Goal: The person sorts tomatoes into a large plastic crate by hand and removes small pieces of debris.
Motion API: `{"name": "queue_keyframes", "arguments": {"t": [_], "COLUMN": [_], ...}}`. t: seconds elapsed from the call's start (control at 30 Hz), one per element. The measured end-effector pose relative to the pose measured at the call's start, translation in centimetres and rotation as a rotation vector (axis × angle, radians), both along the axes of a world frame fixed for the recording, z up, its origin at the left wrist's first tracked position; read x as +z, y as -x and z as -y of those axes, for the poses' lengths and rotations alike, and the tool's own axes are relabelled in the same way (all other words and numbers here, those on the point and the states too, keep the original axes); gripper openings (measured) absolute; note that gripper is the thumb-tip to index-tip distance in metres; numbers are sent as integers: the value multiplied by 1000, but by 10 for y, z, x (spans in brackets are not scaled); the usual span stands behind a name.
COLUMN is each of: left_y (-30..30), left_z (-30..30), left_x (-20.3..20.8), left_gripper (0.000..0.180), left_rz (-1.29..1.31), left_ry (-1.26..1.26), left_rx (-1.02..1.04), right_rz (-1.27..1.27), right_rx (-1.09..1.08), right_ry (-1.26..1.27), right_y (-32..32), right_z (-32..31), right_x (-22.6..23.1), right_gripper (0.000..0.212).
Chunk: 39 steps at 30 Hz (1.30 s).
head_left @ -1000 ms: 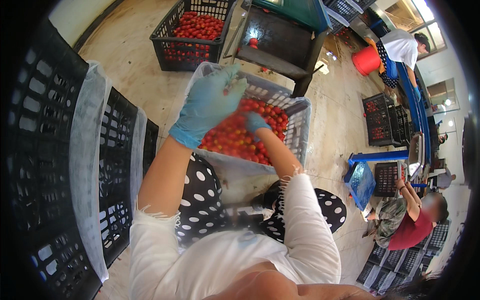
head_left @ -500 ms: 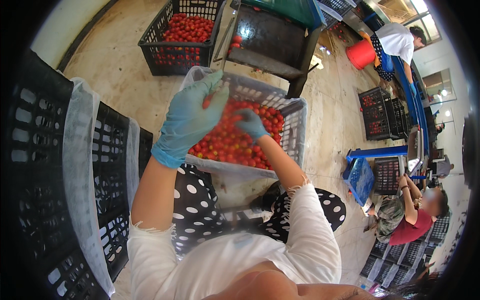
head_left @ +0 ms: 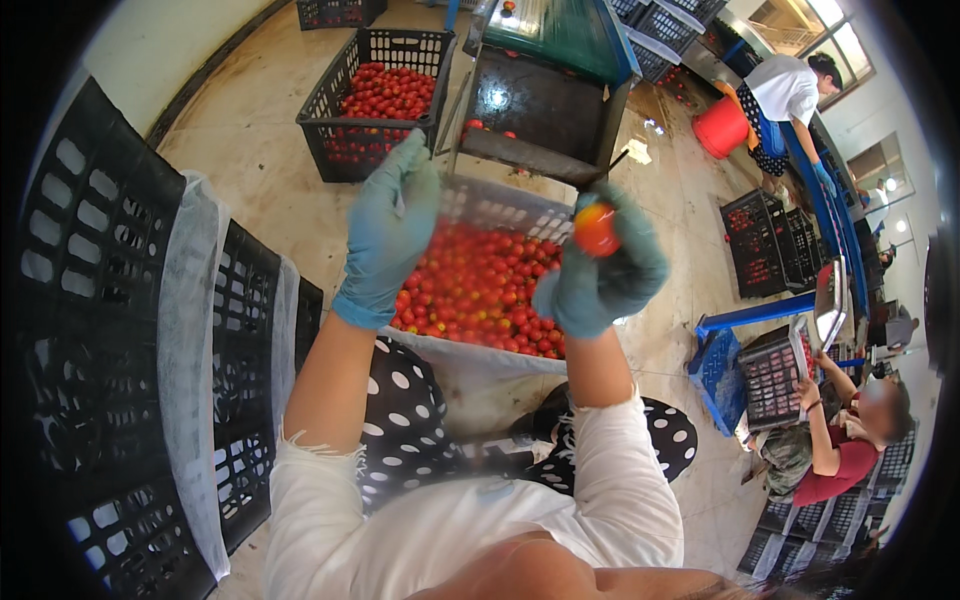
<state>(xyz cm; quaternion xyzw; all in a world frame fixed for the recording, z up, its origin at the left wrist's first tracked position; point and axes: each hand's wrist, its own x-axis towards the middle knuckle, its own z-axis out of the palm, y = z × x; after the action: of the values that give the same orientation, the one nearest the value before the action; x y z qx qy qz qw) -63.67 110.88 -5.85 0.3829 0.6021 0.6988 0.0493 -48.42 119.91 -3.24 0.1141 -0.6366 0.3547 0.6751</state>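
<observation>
Over a crate lined with white cloth point(head_left: 480, 352), both my hands are raised in blue-green gloves. Many small red tomatoes point(head_left: 510, 290) fill the crate, a few of them yellowish. My right hand point(head_left: 612, 270) is above the crate's right side, its fingers curled round a single red-orange tomato point(head_left: 597, 231). My left hand point(head_left: 390, 240) hovers at the crate's left side with bent fingers drawn toward the thumb. Whatever may lie in its grasp is hidden by the glove. The middle of the tomato heap looks smeared by motion.
Another black crate of tomatoes point(head_left: 385, 130) stands beyond, beside a machine chute point(head_left: 535, 110) with loose tomatoes. Black crates point(head_left: 90, 300) with white liners are stacked at my left. To the right, one person lifts a crate point(head_left: 772, 378) by a blue scale point(head_left: 716, 375); another leans over a conveyor.
My right hand has risen from the heap and moved right, now with a tomato in its fingers. My left hand's fingers have drawn in. The person at right has raised a crate.
</observation>
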Motion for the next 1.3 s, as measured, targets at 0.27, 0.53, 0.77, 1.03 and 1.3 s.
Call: {"name": "queue_keyframes", "arguments": {"t": [0.27,0.53,0.77,1.03,1.3], "left_y": [3,2,-6,-14,-5], "left_z": [-2,-7,-10,-21,-35], "left_x": [1,-8,-4,-19,-44], "left_gripper": [37,33,33,31,32], "left_rz": [6,-86,54,84,-148], "left_ry": [-62,-43,75,157,347], "left_rx": [-52,-68,-210,-311,-349], "right_rz": [638,1548,1707,1936,1991], "right_rx": [-467,-161,-207,-182,-162], "right_ry": [-145,-167,73,-97,-28], "right_y": [90,-63,-152,-183,-214], "right_z": [-64,-68,-81,-82,-98], "right_x": [6,-52,-64,-70,-83], "right_gripper": [45,32,35,43,42]}}
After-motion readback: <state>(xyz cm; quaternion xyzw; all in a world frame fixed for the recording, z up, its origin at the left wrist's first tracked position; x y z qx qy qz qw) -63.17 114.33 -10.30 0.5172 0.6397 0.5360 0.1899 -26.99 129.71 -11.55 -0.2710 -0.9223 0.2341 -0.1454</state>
